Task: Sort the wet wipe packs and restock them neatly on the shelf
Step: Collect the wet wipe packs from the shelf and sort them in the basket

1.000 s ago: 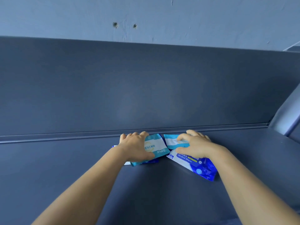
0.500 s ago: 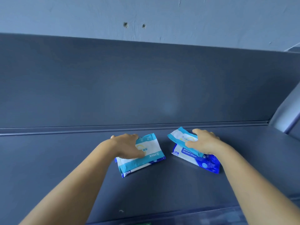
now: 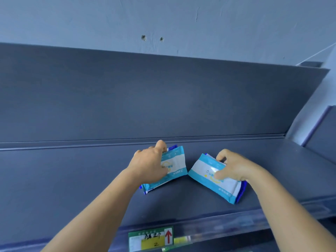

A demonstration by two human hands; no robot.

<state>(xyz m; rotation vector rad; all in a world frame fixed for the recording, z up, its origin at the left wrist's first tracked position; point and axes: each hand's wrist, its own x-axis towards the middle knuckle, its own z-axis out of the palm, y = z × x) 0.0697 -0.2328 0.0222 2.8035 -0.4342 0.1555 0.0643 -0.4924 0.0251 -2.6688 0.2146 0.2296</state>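
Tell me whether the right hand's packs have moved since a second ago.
Yes. The right hand has drawn its packs forward, away from the shelf's back ledge.

— What is the person wearing on the arms?
— Nothing: both forearms are bare, with no sleeves showing.
— And the left hand [image 3: 150, 161] and right hand [image 3: 234, 166]?
— Bare, ungloved.

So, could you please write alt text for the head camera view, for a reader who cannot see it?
Two bare hands each grip a small stack of wet wipe packs on a dark grey shelf: the left hand holds a light blue and white stack, the right hand another beside it, the two stacks apart. A green price label with a red arrow sits on the shelf's front edge.
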